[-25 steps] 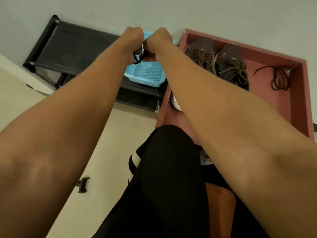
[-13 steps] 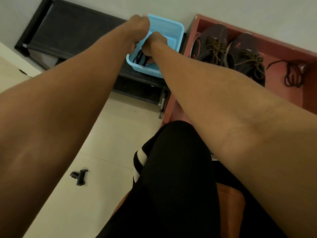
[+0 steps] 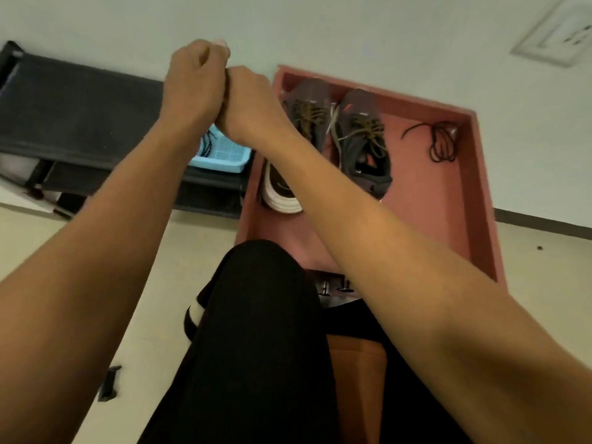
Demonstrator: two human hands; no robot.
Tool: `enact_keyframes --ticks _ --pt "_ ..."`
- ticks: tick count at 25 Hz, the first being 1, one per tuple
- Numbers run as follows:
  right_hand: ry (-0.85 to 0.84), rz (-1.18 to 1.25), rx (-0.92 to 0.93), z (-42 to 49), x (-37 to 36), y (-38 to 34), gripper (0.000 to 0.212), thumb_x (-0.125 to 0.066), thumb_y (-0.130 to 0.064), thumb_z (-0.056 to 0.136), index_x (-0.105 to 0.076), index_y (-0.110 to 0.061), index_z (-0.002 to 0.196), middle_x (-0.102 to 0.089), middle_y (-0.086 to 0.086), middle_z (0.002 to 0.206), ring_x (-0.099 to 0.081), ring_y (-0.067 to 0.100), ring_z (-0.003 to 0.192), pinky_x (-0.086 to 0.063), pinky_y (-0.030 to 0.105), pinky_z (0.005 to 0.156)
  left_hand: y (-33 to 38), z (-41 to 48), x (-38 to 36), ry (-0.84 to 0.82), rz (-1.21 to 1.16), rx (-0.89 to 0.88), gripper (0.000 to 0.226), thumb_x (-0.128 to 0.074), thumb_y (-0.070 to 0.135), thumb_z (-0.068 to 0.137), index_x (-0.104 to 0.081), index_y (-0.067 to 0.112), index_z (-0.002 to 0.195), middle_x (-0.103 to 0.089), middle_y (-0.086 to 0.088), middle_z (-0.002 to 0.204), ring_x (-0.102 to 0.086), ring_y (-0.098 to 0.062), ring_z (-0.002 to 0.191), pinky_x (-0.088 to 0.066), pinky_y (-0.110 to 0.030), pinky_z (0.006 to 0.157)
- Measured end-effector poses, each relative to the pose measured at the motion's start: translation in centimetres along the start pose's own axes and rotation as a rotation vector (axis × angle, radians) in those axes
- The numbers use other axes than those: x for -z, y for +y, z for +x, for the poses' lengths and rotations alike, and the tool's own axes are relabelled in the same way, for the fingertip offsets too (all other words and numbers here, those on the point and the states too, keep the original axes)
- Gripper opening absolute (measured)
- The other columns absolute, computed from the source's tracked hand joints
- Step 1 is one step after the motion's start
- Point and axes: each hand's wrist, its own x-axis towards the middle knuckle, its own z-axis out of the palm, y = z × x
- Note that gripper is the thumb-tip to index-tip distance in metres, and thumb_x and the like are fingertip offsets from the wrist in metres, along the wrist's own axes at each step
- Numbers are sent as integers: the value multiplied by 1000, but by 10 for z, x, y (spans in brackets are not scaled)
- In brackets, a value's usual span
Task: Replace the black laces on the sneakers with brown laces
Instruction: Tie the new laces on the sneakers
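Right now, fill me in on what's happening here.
A person is swapping sneaker laces. Both sneakers sit in the red tray, already threaded with brown laces; a loose black lace lies beside them. The left hand and right hand are fisted together above the blue basket, which holds dark laces.

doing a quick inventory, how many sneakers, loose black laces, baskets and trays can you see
sneakers: 2, one beside the other in the tray, both with brown laces
loose black laces: 2, one bundle in the tray, one in the basket
blue basket: 1
red tray: 1
total: 6
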Motion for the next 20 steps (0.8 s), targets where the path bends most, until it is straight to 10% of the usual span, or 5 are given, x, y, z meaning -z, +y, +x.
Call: enact_keyframes --ticks 4,15,20 --pt "337 115 85 -87 84 64 31 -62 -20 93 -77 -14 120 -78 -5 111 -71 7 102 -55 22 91 54 -58 -52 -82 -154 -191 37 -50 38 105 -72 10 115 -74 -5 106 -70 -15 98 -55 -29 87" --pt "568 83 -374 -194 191 224 27 -68 -22 96 -77 -20 122 -77 -11 112 -71 -2 99 -50 7 87 104 -98 -224 -453 60 -362 24 -56 32 105 -72 23 121 -63 24 88 -59 15 78 -40 -4 74" --pt "459 -141 -575 -160 183 293 23 -66 -11 93 -80 -11 112 -78 9 111 -74 25 102 -58 31 96 82 -51 -305 -481 444 -310 28 -54 23 104 -70 14 125 -70 -2 127 -64 -18 118 -47 -23 96"
